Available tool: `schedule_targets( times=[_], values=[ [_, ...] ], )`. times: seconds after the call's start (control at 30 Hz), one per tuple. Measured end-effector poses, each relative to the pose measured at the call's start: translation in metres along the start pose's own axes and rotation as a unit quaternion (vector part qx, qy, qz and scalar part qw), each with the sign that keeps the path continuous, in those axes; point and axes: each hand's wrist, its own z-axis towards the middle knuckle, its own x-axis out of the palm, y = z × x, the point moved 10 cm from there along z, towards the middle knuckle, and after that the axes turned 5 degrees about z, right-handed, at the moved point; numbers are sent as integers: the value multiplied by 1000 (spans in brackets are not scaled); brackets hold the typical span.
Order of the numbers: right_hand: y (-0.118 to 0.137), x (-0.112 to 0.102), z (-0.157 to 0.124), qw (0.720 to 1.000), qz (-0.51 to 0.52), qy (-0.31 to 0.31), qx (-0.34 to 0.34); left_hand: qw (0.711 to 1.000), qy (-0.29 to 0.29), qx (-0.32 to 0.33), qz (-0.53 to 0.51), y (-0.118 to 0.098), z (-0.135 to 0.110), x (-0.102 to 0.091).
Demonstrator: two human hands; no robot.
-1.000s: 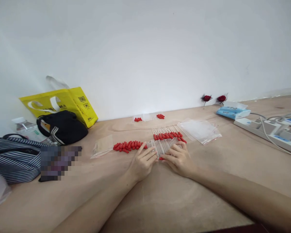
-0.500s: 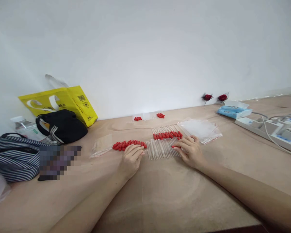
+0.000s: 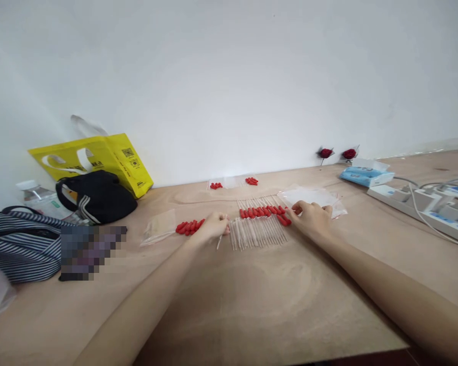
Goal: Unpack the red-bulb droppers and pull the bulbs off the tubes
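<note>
My left hand (image 3: 215, 225) is closed in a pinch on a thin pale stick (image 3: 219, 241), which points down toward the table. It lies beside a pile of small red capsule-shaped pieces (image 3: 189, 227), partly covering them. Bent over the right end of a row of red pieces (image 3: 261, 211), my right hand (image 3: 311, 217) has its fingertips at a red piece (image 3: 284, 219) set a little below that row. Thin sticks stick out behind the row. In front of it, many pale sticks (image 3: 257, 235) lie side by side between my hands.
Clear plastic bags lie at left (image 3: 158, 227) and behind my right hand (image 3: 309, 195). Farther back are two small red groups. A yellow bag (image 3: 133, 168), black cap (image 3: 103, 198) and striped bag (image 3: 23, 246) stand left; a tissue pack (image 3: 366, 175) and power strip (image 3: 389, 198) right.
My left hand has turned and now has a thin stick in its pinch. My right hand has moved up and right, bringing a red piece to the row's right end.
</note>
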Motion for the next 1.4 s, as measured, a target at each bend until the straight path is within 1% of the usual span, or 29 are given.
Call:
schedule_targets(
  times=[0.1,0.23,0.4,0.57,0.7,0.77,0.8,0.83,0.9,0.93,0.97,1.0,1.03,1.13,1.23,1.33,1.4],
  values=[
    [0,8,1,999,-28,38,8,999,-13,-4,37,-2,10,0],
    [2,17,0,996,-41,73,-6,996,-32,6,84,-7,15,0],
    [4,15,0,997,-39,57,-18,991,-31,21,132,-15,14,5],
    [13,14,-4,998,-22,30,-43,986,-23,37,163,-22,14,6],
    [25,13,-5,998,-10,16,-63,982,-60,68,164,-30,1,0],
    [33,14,-2,997,-7,24,-73,978,-93,109,153,-35,-13,-3],
    [37,16,0,997,-9,31,-77,972,-115,147,144,-39,-22,-4],
    [40,18,2,996,-14,38,-78,961,-140,198,134,-43,-33,-6],
    [44,23,7,996,-28,52,-72,925,-188,306,125,-49,-57,-8],
    [46,26,10,995,-36,57,-68,907,-208,345,127,-49,-67,-9],
    [47,28,12,995,-44,60,-63,894,-221,368,128,-46,-74,-10],
    [48,30,13,995,-49,61,-60,888,-232,377,126,-42,-78,-11],
    [49,32,14,995,-53,60,-58,887,-240,376,117,-37,-79,-13],
    [52,36,16,995,-54,58,-64,899,-249,352,78,-26,-74,-19],
    [51,37,17,996,-43,52,-55,905,-241,345,68,-25,-70,-18],
    [45,28,17,999,4,17,-36,903,-239,348,74,-27,-71,-17],
    [46,18,12,997,57,-9,-59,902,-250,342,82,-27,-73,-20]
  ],
)
